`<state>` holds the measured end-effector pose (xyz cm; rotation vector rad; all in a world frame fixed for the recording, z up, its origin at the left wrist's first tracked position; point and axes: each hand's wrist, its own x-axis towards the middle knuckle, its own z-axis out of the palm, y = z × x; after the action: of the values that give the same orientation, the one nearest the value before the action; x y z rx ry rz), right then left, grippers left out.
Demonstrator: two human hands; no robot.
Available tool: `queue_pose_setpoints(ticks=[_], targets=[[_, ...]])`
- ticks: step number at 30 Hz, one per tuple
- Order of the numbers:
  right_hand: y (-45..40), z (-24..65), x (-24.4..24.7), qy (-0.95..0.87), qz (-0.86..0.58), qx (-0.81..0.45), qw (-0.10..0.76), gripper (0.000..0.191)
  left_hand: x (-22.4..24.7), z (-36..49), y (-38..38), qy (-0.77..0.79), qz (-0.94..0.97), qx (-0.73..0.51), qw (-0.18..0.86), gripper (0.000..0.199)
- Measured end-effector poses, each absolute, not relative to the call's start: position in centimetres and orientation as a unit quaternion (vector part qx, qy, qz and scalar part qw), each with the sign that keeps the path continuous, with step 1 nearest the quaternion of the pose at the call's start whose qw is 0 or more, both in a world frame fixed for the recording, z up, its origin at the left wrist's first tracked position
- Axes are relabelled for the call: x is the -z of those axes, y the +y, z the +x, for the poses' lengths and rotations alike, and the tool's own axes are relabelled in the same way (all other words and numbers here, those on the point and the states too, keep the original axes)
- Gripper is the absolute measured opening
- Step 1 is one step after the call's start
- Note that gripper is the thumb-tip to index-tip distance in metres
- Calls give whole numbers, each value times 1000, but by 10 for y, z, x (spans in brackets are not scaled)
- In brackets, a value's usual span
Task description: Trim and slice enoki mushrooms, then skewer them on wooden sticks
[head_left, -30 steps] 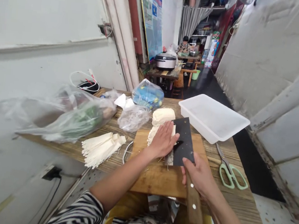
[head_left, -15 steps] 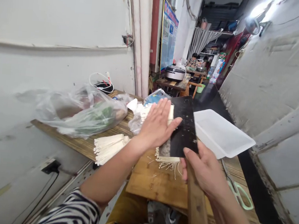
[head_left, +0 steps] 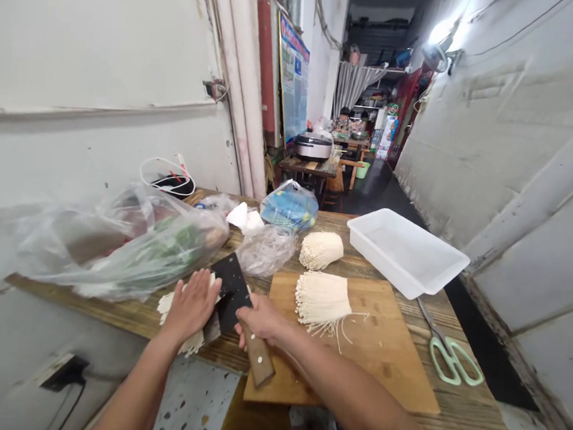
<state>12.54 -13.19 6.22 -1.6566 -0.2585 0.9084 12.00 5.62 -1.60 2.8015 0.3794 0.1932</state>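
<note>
My right hand (head_left: 261, 318) is wrapped round the wooden handle of a cleaver (head_left: 230, 289), its dark blade pointing left. My left hand (head_left: 193, 302) lies with fingers outstretched on pale enoki mushrooms (head_left: 195, 345) beside the blade, at the table's left edge. The hand and blade cover part of that pile. One bunch of enoki mushrooms (head_left: 323, 297) rests on the wooden cutting board (head_left: 353, 368), loose strands trailing from it. Just beyond the board sits another enoki bunch (head_left: 321, 250).
A white plastic tub (head_left: 408, 252) stands at the right, with green-handled scissors (head_left: 448, 349) in front of it. Clear bags of vegetables (head_left: 133, 242) crowd the left, near a blue-filled bag (head_left: 290, 205) and a crumpled plastic bag (head_left: 267, 248). People sit far back.
Both hands and the cleaver have moved left, from the mushrooms over the board to the pile at the table's left edge. The enoki bunch on the board is now uncovered.
</note>
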Motion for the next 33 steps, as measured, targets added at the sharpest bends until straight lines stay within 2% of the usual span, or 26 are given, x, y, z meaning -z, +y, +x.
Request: queue_pose_setpoints(ticks=[3, 7, 12, 17, 19, 22, 27, 33], targets=[[-137, 134, -59, -120, -736, -363, 559, 23, 28, 122, 50, 141, 973, -81, 164, 73], [-181, 134, -80, -137, -771, -275, 557, 17, 23, 122, 44, 162, 970, -70, 166, 77], [-284, 100, -113, -110, -759, -149, 625, 10, 2, 119, 41, 202, 970, -28, 129, 81], [-371, 68, -95, 7, -765, -90, 637, 17, -30, 117, 15, 213, 967, -125, 69, 88], [-390, 64, -79, 38, -756, -78, 649, 20, -41, 124, -15, 167, 972, -155, 60, 87], [-405, 62, -60, 80, -729, -85, 675, 22, -48, 142, -77, 35, 987, -131, 83, 79], [-409, 69, -50, 86, -691, -135, 705, 20, -34, 164, -170, -128, 977, -97, 143, 69], [-410, 77, -52, 71, -673, -178, 715, 6, -12, 171, -191, -197, 963, -65, 170, 67]])
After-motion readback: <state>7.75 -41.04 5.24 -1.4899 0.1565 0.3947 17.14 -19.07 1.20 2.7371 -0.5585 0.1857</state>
